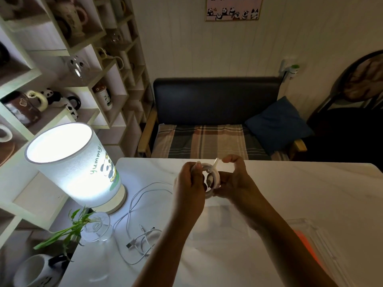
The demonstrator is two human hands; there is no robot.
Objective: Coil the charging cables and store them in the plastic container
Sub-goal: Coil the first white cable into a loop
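Both hands hold a small coil of white charging cable [213,177] above the white table [300,193]. My left hand [189,183] grips the coil's left side. My right hand [234,179] pinches its right side, and a plug end sticks up near the thumb. More loose white cables [141,230] lie tangled on the table to the left, with a USB plug showing. A clear plastic container [306,230] with an orange part sits under my right forearm, partly hidden.
A lit panda lamp [76,164] stands at the table's left. A glass vase with a green plant [95,226] and a panda mug [37,270] are near it. Shelves of mugs fill the left wall. A bench with a blue cushion [277,123] faces the table.
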